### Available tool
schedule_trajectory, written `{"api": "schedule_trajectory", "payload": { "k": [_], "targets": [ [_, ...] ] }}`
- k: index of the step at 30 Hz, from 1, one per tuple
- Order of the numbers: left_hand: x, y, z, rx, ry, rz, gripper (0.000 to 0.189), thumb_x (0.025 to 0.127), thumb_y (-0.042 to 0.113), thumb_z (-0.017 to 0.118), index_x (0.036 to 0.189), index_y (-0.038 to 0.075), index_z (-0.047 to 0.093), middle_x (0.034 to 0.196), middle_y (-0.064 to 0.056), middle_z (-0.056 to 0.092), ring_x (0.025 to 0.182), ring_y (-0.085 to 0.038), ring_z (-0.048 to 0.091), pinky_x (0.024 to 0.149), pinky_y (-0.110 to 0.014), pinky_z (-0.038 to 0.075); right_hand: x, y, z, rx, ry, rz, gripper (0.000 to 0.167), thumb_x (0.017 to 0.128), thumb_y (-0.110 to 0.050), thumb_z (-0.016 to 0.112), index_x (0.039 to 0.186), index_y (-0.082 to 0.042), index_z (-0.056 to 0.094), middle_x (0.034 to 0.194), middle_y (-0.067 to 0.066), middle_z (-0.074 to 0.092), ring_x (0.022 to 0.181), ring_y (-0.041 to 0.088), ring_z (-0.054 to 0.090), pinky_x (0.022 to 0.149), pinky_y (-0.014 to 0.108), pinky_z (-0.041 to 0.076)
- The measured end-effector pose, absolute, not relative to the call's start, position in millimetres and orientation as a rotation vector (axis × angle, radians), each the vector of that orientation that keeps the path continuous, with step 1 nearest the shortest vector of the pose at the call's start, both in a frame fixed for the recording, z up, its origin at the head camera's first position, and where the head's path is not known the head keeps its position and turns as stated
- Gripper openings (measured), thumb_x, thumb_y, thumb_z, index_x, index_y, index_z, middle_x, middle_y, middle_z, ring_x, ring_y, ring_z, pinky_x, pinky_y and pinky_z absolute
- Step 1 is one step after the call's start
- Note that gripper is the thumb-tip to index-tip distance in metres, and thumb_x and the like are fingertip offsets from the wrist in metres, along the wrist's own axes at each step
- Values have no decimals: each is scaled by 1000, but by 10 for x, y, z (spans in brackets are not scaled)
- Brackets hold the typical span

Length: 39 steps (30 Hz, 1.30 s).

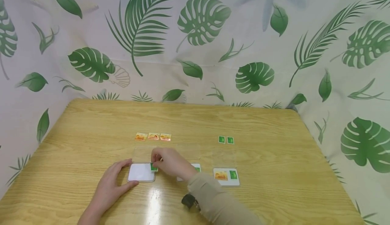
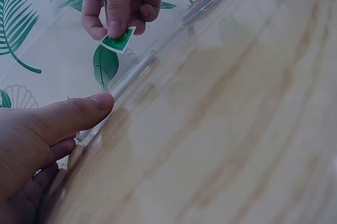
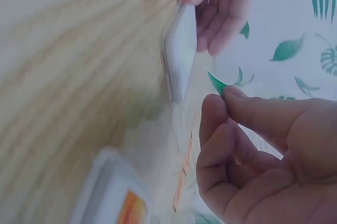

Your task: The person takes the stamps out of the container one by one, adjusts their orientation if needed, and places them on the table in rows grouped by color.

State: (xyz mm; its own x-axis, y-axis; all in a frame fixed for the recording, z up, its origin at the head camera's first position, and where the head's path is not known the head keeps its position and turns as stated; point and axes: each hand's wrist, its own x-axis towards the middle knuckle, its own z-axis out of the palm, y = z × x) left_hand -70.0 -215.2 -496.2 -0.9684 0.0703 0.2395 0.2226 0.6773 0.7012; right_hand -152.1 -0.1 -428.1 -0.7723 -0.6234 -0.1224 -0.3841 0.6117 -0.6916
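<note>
My right hand (image 1: 172, 162) pinches a small green stamp (image 1: 154, 168) with a white border between thumb and index finger. It hangs over the right end of a shallow plastic case (image 1: 140, 173) with a white inside and its clear lid folded back. In the right wrist view the stamp (image 3: 216, 83) looks slightly bent. My left hand (image 1: 110, 184) grips that case by its left side, thumb at the near edge and fingers at the far corner. The left wrist view shows the left thumb (image 2: 95, 105) on the case's edge.
To the right, a second white case (image 1: 197, 166) is partly hidden by my right arm. A third case (image 1: 226, 182) holds an orange stamp and a green one. Behind them lie three orange stamps (image 1: 153, 136) and two green stamps (image 1: 226, 140). A leaf-patterned cloth (image 1: 195, 55) borders the table.
</note>
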Motion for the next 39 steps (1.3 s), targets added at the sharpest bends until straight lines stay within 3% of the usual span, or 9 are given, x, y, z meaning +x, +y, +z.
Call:
{"api": "schedule_trajectory", "payload": {
  "k": [6, 13, 22, 39],
  "targets": [
    [-718, -2153, -4953, -245, -2691, -1157, 66, 72, 23, 85, 127, 3, 55, 124, -11, 59, 117, -33, 50, 100, -54, 37, -1642, 189, -4204, -715, 2466, -1037, 8, 91, -7, 65, 87, -14, 62, 82, -5, 58, 71, 9, 54, 57, 21, 46],
    [-727, -2159, -4947, -244, -2699, -1163, 66, 72, 23, 85, 127, 3, 54, 124, -11, 59, 117, -33, 50, 101, -54, 37, -1804, 487, -4122, -637, 2501, -1050, 2, 91, -12, 66, 92, -10, 65, 85, -4, 59, 78, 13, 56, 65, 25, 50],
    [-725, -2171, -4968, -242, -2698, -1158, 66, 72, 25, 84, 127, 3, 54, 124, -11, 59, 117, -32, 50, 101, -54, 37, -1992, 891, -4132, -522, 2625, -1056, 4, 89, -11, 68, 88, -7, 66, 80, -2, 60, 74, 16, 61, 60, 25, 50],
    [-699, -2164, -4973, -215, -2718, -1192, 68, 73, 30, 83, 129, 5, 54, 125, -10, 58, 118, -32, 49, 101, -55, 36, -2277, 1422, -4239, -453, 2802, -922, 4, 88, -4, 67, 84, -4, 65, 79, 3, 59, 71, 16, 54, 66, 31, 48]
  ]
}}
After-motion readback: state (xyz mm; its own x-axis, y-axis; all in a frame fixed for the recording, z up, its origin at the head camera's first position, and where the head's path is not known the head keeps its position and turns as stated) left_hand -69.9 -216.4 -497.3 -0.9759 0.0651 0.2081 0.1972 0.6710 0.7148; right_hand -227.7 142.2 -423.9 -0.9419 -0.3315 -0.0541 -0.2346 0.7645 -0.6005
